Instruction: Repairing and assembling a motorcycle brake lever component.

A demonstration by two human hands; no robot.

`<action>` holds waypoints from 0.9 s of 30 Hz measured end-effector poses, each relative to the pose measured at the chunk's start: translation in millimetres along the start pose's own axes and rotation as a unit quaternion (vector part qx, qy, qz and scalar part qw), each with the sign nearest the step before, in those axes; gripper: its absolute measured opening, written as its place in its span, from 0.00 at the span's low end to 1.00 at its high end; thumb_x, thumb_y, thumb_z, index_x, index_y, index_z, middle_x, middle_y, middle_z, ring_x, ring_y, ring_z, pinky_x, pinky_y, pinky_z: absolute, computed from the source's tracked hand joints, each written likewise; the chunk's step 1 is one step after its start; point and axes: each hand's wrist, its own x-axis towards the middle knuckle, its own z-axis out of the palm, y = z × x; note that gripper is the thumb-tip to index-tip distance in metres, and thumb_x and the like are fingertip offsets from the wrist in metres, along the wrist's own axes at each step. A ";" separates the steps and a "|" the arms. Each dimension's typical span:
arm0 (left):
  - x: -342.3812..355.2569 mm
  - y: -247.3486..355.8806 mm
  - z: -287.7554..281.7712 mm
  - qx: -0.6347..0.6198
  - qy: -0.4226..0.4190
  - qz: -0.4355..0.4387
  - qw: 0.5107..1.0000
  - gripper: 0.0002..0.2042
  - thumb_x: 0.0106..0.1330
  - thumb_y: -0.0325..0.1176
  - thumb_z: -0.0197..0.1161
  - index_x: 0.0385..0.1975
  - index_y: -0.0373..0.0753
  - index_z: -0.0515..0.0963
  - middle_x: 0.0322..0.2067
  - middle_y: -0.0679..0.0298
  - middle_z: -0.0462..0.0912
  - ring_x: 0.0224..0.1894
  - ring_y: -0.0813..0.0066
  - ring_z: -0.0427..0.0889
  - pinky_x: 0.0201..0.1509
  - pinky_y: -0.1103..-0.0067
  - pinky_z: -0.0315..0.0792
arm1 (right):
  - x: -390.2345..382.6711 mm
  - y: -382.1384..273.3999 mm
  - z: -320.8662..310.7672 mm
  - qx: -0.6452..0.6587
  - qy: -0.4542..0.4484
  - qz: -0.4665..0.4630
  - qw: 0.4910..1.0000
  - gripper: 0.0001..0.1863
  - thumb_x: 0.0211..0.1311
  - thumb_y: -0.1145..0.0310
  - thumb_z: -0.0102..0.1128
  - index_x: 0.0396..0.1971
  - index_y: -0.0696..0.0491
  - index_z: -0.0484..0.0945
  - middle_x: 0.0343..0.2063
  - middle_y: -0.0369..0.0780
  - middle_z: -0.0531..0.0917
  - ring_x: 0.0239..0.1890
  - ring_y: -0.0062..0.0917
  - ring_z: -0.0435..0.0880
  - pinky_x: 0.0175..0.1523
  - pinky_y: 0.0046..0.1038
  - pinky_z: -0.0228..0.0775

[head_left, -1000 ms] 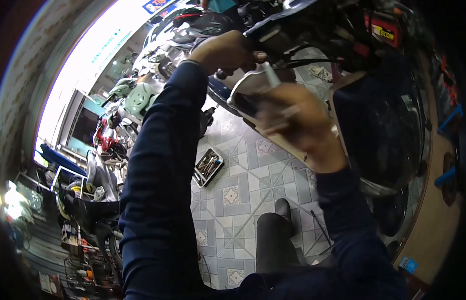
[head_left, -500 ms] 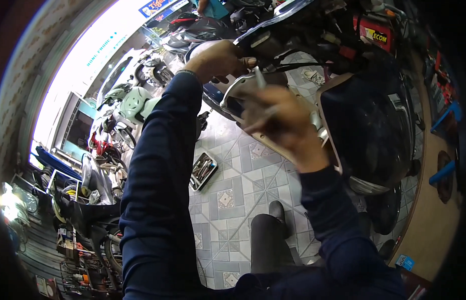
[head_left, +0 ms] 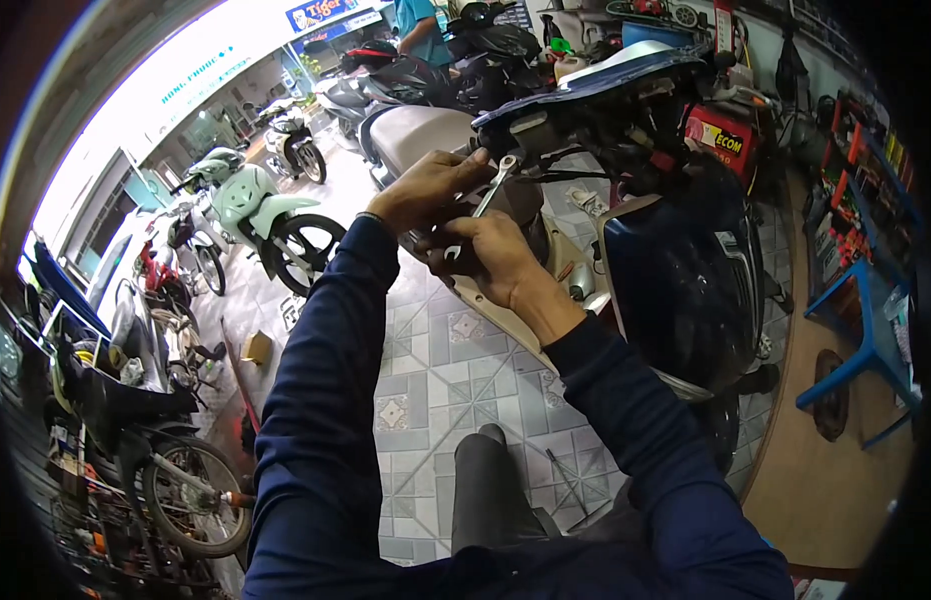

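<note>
A shiny combination wrench (head_left: 493, 188) slants up out of my right hand (head_left: 497, 255), whose fingers are closed round its middle. The ring end is uppermost, and the open jaw peeks out below the fingers. Close beside it, my left hand (head_left: 432, 192) is curled at the front of a partly stripped dark blue scooter (head_left: 675, 280). Its thumb lies along the top; the fingers underneath are hidden, so what they grip cannot be made out. The scooter's uncovered handlebar section (head_left: 605, 110), with loose cables, is just beyond both hands.
A pale green motorbike (head_left: 247, 200) and other bikes stand to the left. Right of the scooter are a red box (head_left: 720, 140) and a blue plastic stool (head_left: 865, 345). A person in a blue shirt (head_left: 418, 30) stands at the back. Thin rods (head_left: 575, 500) lie on the tiles.
My right hand, blurred before, has moved left and come up against my left hand with the wrench. The view has shifted, and the tool tray on the floor no longer shows.
</note>
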 end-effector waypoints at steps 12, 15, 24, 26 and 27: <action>7.0 -2.1 -12.6 0.069 0.029 0.041 0.996 0.28 0.73 0.57 0.54 0.47 0.33 0.82 0.37 0.62 0.84 0.39 0.78 0.77 0.38 0.81 0.72 | 23.1 5.7 -4.6 0.238 -0.047 0.065 0.968 0.13 0.70 0.72 0.48 0.47 0.61 0.77 0.40 0.45 0.84 0.32 0.25 0.80 0.41 0.26 0.77; -2.6 -8.3 -18.6 0.065 0.064 0.019 0.996 0.28 0.73 0.56 0.53 0.45 0.31 0.81 0.33 0.62 0.84 0.35 0.76 0.78 0.37 0.77 0.72 | 12.2 3.1 19.3 0.222 0.025 0.058 0.973 0.13 0.71 0.71 0.47 0.47 0.60 0.78 0.36 0.43 0.83 0.30 0.25 0.79 0.40 0.26 0.76; -8.4 -11.7 -3.1 0.212 0.106 0.110 0.965 0.22 0.74 0.48 0.55 0.42 0.31 0.80 0.24 0.52 0.83 0.28 0.63 0.82 0.36 0.65 0.71 | -24.8 -3.0 -2.8 -0.017 0.090 -0.010 0.996 0.15 0.73 0.66 0.49 0.51 0.58 0.76 0.28 0.38 0.80 0.24 0.20 0.73 0.35 0.25 0.71; -7.2 -13.2 -0.5 0.215 0.113 0.104 0.964 0.20 0.73 0.47 0.56 0.43 0.32 0.81 0.24 0.50 0.83 0.29 0.61 0.83 0.37 0.65 0.72 | -34.2 -12.0 -15.9 -0.011 0.043 -0.002 0.999 0.14 0.73 0.66 0.50 0.51 0.57 0.76 0.28 0.37 0.80 0.23 0.19 0.72 0.34 0.24 0.70; -6.2 -12.1 0.9 0.225 0.118 0.100 0.962 0.18 0.73 0.45 0.57 0.43 0.33 0.81 0.25 0.49 0.83 0.30 0.60 0.84 0.38 0.65 0.73 | -38.6 -17.0 -21.3 0.001 -0.005 0.003 1.000 0.14 0.73 0.65 0.51 0.51 0.57 0.76 0.28 0.36 0.80 0.22 0.19 0.71 0.34 0.24 0.69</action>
